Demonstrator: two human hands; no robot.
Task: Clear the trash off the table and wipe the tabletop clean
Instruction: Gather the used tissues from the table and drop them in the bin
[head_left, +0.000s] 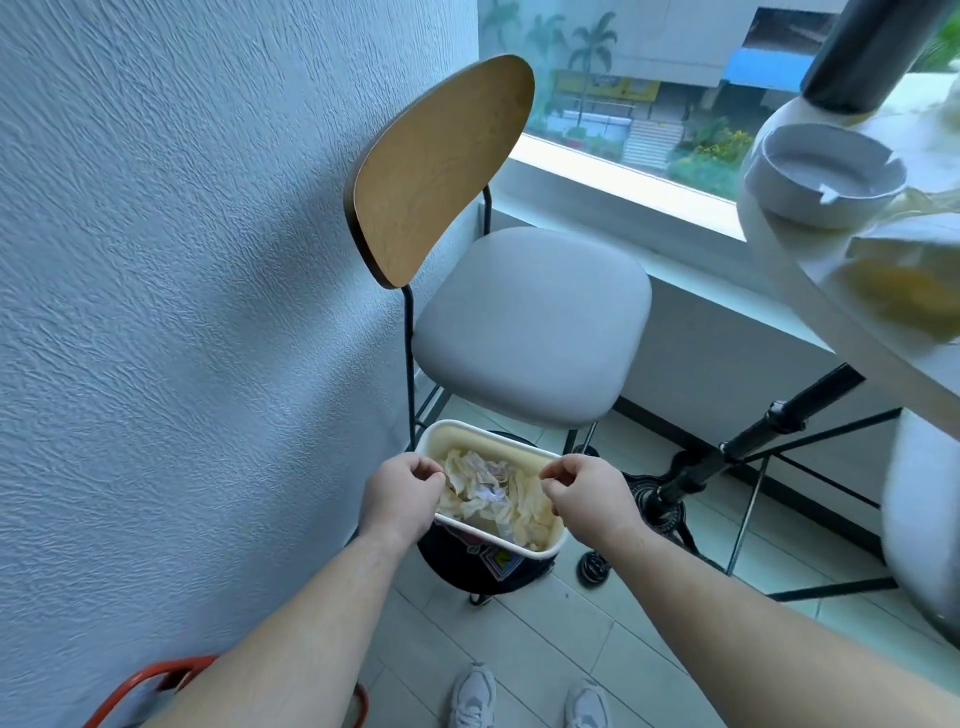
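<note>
Two hands pinch the rim of a white, round-cornered box (485, 436): left hand (402, 488) on its left side, right hand (584, 488) on its right. Soft crumpled paper (483, 491) fills it. The box is tilted over a round black bin (454, 566). Bright print (497, 564) there is too small to read. A bumpy wall (182, 260) is close on the left, a grey-seat chair (530, 322) behind, the white table (779, 244) to the right

The white surface (795, 260) at the right carries a grey ashtray (823, 176) near its rounded edge, with blurred, crumpled yellowish wrappers (904, 291) just beside it and a dark cylinder (872, 57) behind. The tiled floor (545, 639) below bears a chair (530, 322), a black bin (452, 564) and a black tripod (727, 462).
</note>
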